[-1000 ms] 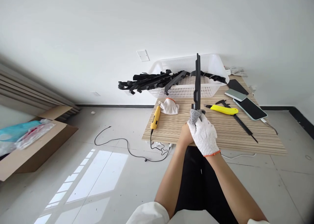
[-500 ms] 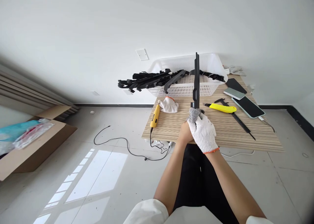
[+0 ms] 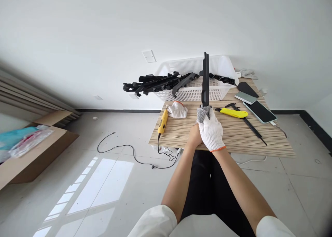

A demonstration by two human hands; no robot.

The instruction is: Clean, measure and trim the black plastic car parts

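Strip (image 3: 205, 78), black, one: held nearly upright above the near part of the table (image 3: 249, 147), rising from the far side of the right hand, its far end in front of the basket. Right hand (image 3: 212, 131), in a white glove with orange cuff: fingers closed on a grey cloth (image 3: 201, 114) at the strip's near end. Left hand (image 3: 195, 136), bare: just left of the right hand and partly behind it; fingers hidden, grip cannot be told.

Basket (image 3: 216, 93), white, slatted: far side of table. Contents: black parts (image 3: 158, 84), heaped at left and jutting past the left rim; a further black part (image 3: 223, 79) at right.

Box (image 3: 36, 153), cardboard, open: on the left. Contents: plastic bags (image 3: 23, 137), teal and clear.
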